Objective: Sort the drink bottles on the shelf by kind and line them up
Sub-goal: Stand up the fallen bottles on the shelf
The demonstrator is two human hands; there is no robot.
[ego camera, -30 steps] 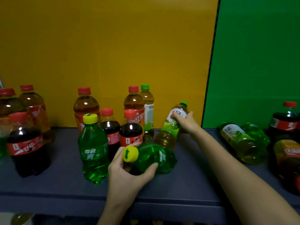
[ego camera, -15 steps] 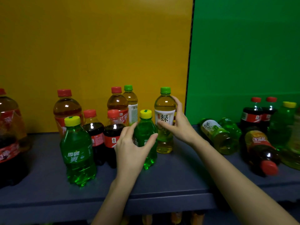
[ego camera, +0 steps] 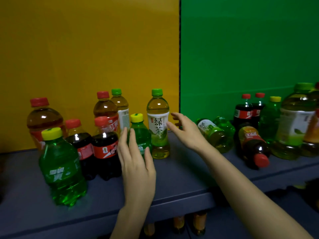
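Blue-grey shelf [ego camera: 181, 180]. Front left: upright green Sprite bottle [ego camera: 62, 169], yellow cap. Left grip [ego camera: 136, 163]: fingers straight and spread, holding nothing, just before smaller Sprite bottle [ego camera: 140, 135]; contact unclear. Two cola bottles [ego camera: 103, 149], red labels, left of it. Right grip [ego camera: 186, 133]: fingers loose, empty, just beside upright green tea bottle [ego camera: 158, 128], label "绿茶". Behind: red-capped tea bottle [ego camera: 105, 109], label "红茶". Right: fallen green tea bottle [ego camera: 214, 135].

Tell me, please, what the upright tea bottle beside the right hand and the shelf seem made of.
The tea bottle: clear glossy plastic, probably; liquid shows through, highlights glint. The shelf: matte blue-grey, perhaps painted metal or board; no glare.
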